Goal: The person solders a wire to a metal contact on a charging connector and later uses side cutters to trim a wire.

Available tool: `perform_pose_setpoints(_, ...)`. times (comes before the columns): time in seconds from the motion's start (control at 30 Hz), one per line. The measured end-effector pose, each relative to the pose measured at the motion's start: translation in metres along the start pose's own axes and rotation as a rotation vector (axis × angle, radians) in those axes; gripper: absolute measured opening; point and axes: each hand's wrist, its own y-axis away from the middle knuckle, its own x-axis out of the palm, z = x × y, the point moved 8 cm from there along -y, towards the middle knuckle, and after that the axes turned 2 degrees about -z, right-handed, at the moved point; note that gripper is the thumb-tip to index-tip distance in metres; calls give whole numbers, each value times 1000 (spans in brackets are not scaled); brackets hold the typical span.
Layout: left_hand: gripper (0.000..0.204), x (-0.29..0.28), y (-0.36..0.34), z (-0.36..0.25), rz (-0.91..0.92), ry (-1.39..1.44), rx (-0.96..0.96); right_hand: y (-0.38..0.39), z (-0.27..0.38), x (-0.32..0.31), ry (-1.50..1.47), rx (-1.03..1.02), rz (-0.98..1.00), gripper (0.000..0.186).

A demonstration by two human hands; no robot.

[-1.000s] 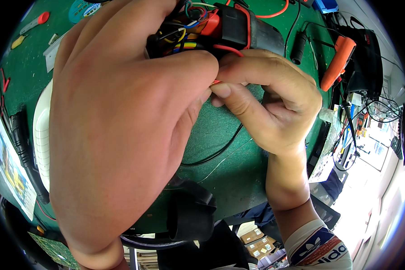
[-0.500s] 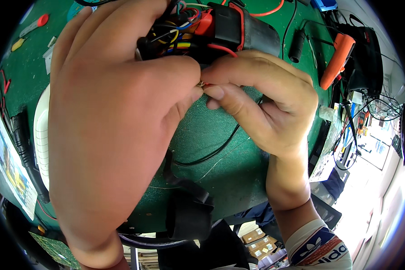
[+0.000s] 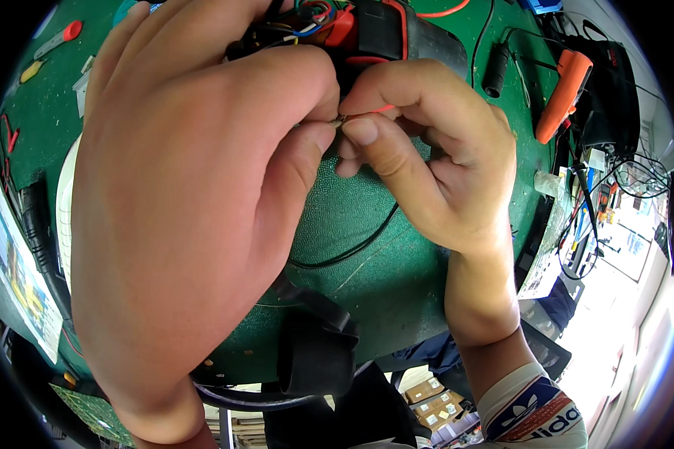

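Note:
My left hand (image 3: 195, 194), large in the view, has its thumb and forefinger closed at a tiny metal wire end (image 3: 338, 121). My right hand (image 3: 434, 165) pinches the red wire (image 3: 384, 108) there, thumb and forefinger meeting close to my left fingertips; the exact join is too small to tell. Just beyond both hands lies a dark device (image 3: 380, 31) with red trim and a bundle of coloured wires (image 3: 314, 21), partly hidden by my left fingers.
Green mat (image 3: 352, 314) bears a black strap loop (image 3: 316, 353) at the near edge, an orange-cased tool (image 3: 564, 96), a black cylindrical plug (image 3: 496, 71), a red-tipped tool (image 3: 56, 39) and loose cables. A papered board (image 3: 19, 262) stands left.
Both hands and the pinched wire end have moved up toward the device. My left thumb shows more, and my right fingers are curled slightly higher.

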Motion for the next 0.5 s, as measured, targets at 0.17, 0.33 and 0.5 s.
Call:
perform_pose_setpoints(0.17,11,-3,2,2,-37,38,15,-2,4,-1,-52,-8,4,9)
perform_pose_setpoints(0.33,12,4,9,7,-77,111,-40,0,2,4,-51,-9,23,9)
perform_pose_setpoints(0.5,12,7,15,9,-110,148,-80,2,-2,3,-58,70,20,11)
